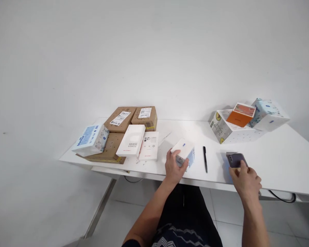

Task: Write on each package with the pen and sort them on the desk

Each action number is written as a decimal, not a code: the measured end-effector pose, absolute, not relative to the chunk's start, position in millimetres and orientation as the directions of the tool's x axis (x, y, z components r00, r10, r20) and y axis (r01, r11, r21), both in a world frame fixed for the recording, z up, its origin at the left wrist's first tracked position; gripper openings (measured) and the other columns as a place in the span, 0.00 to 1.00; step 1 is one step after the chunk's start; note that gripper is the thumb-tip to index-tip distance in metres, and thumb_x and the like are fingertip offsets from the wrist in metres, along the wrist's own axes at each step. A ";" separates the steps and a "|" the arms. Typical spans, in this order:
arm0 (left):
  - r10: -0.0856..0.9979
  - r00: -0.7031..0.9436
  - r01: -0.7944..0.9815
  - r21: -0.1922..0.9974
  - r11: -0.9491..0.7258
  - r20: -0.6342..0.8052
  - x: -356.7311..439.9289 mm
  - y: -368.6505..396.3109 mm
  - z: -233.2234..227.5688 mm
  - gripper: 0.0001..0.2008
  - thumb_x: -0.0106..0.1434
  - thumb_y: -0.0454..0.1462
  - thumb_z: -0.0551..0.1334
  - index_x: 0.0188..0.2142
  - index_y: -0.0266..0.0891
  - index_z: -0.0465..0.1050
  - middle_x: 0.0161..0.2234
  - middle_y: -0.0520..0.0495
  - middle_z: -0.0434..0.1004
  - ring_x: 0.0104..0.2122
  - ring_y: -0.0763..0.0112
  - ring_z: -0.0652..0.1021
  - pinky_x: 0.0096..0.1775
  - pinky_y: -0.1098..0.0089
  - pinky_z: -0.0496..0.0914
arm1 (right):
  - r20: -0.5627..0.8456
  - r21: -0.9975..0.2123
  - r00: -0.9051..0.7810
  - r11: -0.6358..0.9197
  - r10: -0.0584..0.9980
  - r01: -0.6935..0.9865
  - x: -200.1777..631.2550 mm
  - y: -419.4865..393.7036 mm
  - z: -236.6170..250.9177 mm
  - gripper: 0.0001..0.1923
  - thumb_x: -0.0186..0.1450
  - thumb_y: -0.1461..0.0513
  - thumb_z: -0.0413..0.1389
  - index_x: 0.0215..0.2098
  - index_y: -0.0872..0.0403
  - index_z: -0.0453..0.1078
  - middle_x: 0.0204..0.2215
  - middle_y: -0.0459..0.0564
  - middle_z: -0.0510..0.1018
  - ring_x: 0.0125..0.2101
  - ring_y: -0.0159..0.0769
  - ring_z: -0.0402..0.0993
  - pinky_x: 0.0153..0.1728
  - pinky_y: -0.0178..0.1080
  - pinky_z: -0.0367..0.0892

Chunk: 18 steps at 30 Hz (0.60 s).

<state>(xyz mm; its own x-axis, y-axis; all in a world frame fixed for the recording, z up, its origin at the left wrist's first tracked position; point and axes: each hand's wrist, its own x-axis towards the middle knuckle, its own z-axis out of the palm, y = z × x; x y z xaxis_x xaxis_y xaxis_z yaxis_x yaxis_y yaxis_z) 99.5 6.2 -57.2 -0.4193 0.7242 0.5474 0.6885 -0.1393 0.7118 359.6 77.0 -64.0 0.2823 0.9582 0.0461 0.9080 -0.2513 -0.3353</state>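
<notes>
Small white box (183, 151) sits near the table's (273, 164) front edge, your left hand (173, 168) closed around its near side. Just right lies a black pen (205, 158). Farther right, your right hand (245, 180) grips a purple phone (236, 159).

black pen (205, 159) on white table (285, 161), brown cardboard boxes (130, 118), power bank box (131, 140), orange box (240, 115)

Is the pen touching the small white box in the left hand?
Apart. The head view shows bare table between the pen and the box that the left hand holds.
</notes>
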 end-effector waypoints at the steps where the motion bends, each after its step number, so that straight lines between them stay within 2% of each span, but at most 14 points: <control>1: 0.731 -0.482 0.606 0.787 -0.120 0.483 95.3 7.0 -55.1 0.21 0.58 0.43 0.63 0.49 0.43 0.62 0.45 0.43 0.67 0.45 0.63 0.73 0.45 0.63 0.70 | 0.017 -0.299 0.280 -0.262 0.960 0.917 360.2 78.6 -68.5 0.34 0.62 0.47 0.44 0.62 0.55 0.58 0.55 0.66 0.63 0.54 0.63 0.59 0.48 0.60 0.59; 3: 0.739 -0.595 0.389 0.918 -0.081 0.317 86.2 8.5 -52.0 0.21 0.58 0.45 0.63 0.49 0.44 0.63 0.43 0.45 0.68 0.40 0.67 0.74 0.42 0.66 0.70 | -0.004 -0.274 0.254 -0.245 0.967 0.930 359.5 80.6 -74.2 0.33 0.63 0.48 0.44 0.61 0.55 0.61 0.56 0.67 0.63 0.56 0.63 0.56 0.50 0.61 0.57; 5: 0.736 -0.664 0.125 0.990 -0.066 0.133 77.9 9.7 -50.0 0.23 0.58 0.47 0.63 0.49 0.43 0.62 0.41 0.47 0.69 0.37 0.69 0.74 0.39 0.68 0.70 | 0.034 -0.317 0.235 -0.213 0.971 0.924 355.6 80.9 -73.8 0.34 0.62 0.46 0.46 0.59 0.56 0.63 0.57 0.68 0.62 0.58 0.65 0.52 0.50 0.63 0.56; 7: 0.747 -0.665 -0.121 0.990 -0.075 -0.025 73.3 10.5 -48.7 0.23 0.58 0.48 0.63 0.49 0.44 0.60 0.40 0.47 0.71 0.35 0.70 0.74 0.36 0.70 0.70 | 0.043 -0.469 0.161 -0.122 0.986 0.875 346.4 78.3 -66.4 0.36 0.60 0.44 0.48 0.59 0.57 0.62 0.58 0.68 0.62 0.57 0.64 0.55 0.50 0.62 0.58; 9: 0.783 -0.610 -0.294 0.952 -0.083 -0.121 73.9 10.7 -47.7 0.22 0.58 0.49 0.62 0.48 0.44 0.59 0.40 0.47 0.72 0.36 0.69 0.75 0.34 0.70 0.70 | -0.055 -0.730 -0.035 -0.016 0.998 0.683 330.2 72.2 -54.4 0.39 0.60 0.43 0.50 0.63 0.55 0.58 0.58 0.65 0.64 0.51 0.56 0.66 0.45 0.55 0.66; 11: 0.837 -0.526 -0.384 0.920 -0.073 -0.153 79.2 10.4 -46.9 0.21 0.59 0.49 0.61 0.48 0.45 0.59 0.41 0.48 0.72 0.35 0.70 0.75 0.34 0.71 0.71 | -0.164 -0.938 -0.318 -0.048 0.934 0.345 308.6 64.4 -42.2 0.39 0.62 0.43 0.49 0.66 0.49 0.51 0.58 0.62 0.64 0.39 0.45 0.74 0.37 0.47 0.71; 13: 0.870 -0.474 -0.410 0.909 -0.082 -0.135 85.4 10.2 -46.8 0.20 0.59 0.48 0.62 0.47 0.45 0.60 0.39 0.50 0.73 0.34 0.71 0.75 0.34 0.71 0.71 | -0.200 -0.978 -0.463 -0.147 0.863 0.149 285.9 58.2 -33.8 0.41 0.61 0.43 0.52 0.67 0.47 0.47 0.61 0.62 0.61 0.28 0.35 0.74 0.29 0.43 0.72; 15: 0.883 -0.456 -0.413 0.905 -0.102 -0.109 88.7 10.5 -47.7 0.20 0.59 0.47 0.63 0.47 0.45 0.61 0.36 0.51 0.72 0.33 0.73 0.75 0.34 0.72 0.70 | -0.235 -0.972 -0.476 -0.200 0.847 0.124 267.1 56.2 -30.2 0.44 0.58 0.46 0.57 0.67 0.45 0.45 0.60 0.60 0.61 0.22 0.28 0.70 0.24 0.39 0.71; 18: 0.888 -0.450 -0.431 0.894 -0.123 -0.094 86.0 12.2 -51.2 0.19 0.59 0.46 0.63 0.47 0.44 0.61 0.35 0.52 0.72 0.32 0.74 0.74 0.33 0.73 0.69 | -0.324 -0.946 -0.473 -0.291 0.819 0.144 250.8 61.2 -30.1 0.47 0.56 0.50 0.61 0.67 0.45 0.44 0.53 0.56 0.69 0.19 0.25 0.67 0.20 0.36 0.68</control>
<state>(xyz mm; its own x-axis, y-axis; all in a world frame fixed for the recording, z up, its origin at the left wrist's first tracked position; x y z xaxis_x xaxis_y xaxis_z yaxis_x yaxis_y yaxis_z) 86.0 12.2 -51.2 -0.4497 0.8882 -0.0940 -0.4308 -0.1235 0.8940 250.8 61.2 -30.1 -0.4733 0.8190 -0.3243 0.1442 -0.2911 -0.9458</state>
